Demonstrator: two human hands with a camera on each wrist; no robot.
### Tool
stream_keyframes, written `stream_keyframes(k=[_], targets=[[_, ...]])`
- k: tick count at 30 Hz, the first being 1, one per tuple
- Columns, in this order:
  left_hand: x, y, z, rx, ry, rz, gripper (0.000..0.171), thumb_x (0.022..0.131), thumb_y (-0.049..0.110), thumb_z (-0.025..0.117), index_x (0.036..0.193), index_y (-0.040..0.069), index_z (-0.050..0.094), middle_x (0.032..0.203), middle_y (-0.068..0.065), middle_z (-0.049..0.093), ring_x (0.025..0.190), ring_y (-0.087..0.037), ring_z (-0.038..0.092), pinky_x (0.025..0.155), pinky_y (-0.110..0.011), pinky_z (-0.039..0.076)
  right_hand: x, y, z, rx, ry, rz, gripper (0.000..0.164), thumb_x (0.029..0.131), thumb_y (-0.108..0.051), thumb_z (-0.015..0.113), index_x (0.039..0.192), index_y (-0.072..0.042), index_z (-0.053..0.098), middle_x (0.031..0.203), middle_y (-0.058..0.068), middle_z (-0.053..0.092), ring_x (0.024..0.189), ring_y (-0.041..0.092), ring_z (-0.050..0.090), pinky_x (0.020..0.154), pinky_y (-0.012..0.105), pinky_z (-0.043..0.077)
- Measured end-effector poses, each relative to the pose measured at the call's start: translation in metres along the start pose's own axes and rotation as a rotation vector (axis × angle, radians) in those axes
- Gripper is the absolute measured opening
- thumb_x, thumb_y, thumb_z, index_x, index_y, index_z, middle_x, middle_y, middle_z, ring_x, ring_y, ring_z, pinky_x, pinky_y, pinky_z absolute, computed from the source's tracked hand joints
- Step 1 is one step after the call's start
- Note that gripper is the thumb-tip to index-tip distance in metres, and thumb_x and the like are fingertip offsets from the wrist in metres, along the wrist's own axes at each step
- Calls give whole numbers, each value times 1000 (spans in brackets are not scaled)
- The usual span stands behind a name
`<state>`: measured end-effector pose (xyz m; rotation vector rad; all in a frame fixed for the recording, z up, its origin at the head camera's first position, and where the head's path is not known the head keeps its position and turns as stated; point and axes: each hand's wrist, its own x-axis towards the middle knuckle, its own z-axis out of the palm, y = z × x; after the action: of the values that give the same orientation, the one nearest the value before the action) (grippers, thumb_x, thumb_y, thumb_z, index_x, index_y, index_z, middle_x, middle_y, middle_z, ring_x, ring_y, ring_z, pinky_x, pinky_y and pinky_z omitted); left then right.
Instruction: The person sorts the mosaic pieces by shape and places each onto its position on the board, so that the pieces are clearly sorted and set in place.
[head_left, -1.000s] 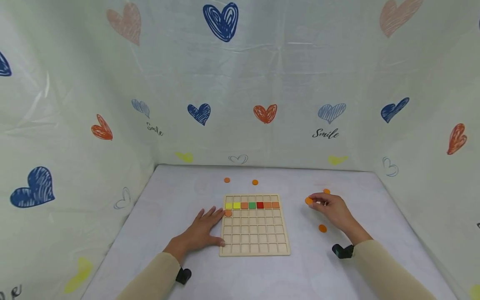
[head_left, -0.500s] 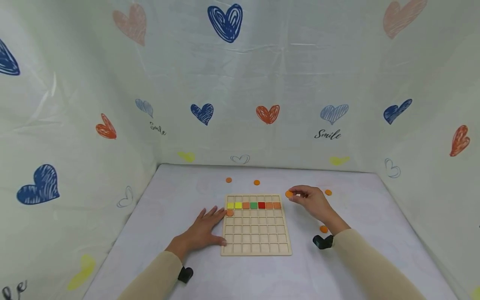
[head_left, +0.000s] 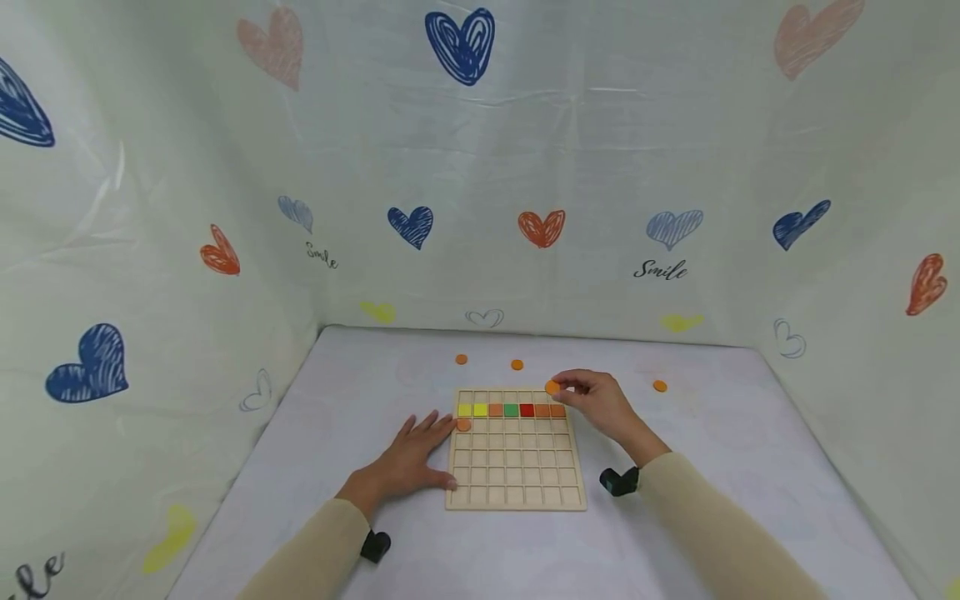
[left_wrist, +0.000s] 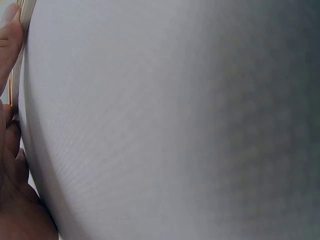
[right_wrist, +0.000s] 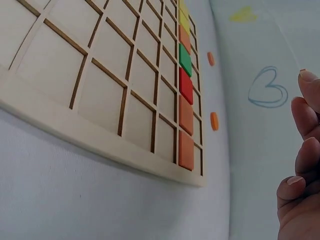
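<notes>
A wooden grid board lies on the table, with a row of coloured square tiles in its second row: yellow, orange, green and red. One orange disc sits below that row at the left edge. My left hand rests at the board's left side, fingers spread, fingertips and thumb touching its edge. My right hand pinches another orange disc between thumb and fingers above the board's top right corner. In the right wrist view the right hand's fingers show at the right edge; the pinched disc is mostly hidden.
Two orange discs lie behind the board, and a third loose disc lies to the right of my right hand. A white curtain printed with hearts hangs around the table.
My right hand has carried the orange disc leftward from the table's right side to the board's top right corner. Its forearm now covers a loose disc. The left hand stays at the board.
</notes>
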<state>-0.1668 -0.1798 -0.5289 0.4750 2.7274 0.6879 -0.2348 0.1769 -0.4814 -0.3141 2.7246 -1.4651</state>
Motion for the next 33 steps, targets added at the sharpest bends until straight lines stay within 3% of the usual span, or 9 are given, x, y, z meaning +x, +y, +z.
stream_keyframes(k=[21,26,33], targets=[[9,-3,2,16,-6,12,111,79,62,85,167,16,33,173,-3,33,165,-28,16,135,-55,2,11,-20,45,119,-70,-43,23,94,-19,82,115,-12,80,106,2,77,89,21,56,77,28,50],[9,-3,2,22,-10,-3,112,79,62,85,167,17,33,173,-3,33,165,-28,16,135,-55,2,11,-23,57,149,-80,-56,22,93,-15,81,115,-9,80,103,4,77,84,19,53,71,25,47],[5,-5,1,40,-18,2,111,80,62,85,167,19,33,174,0,31,165,-27,15,135,-55,2,10,-24,81,123,-67,-49,17,93,-15,81,110,-13,81,92,-2,73,78,15,50,65,23,41]])
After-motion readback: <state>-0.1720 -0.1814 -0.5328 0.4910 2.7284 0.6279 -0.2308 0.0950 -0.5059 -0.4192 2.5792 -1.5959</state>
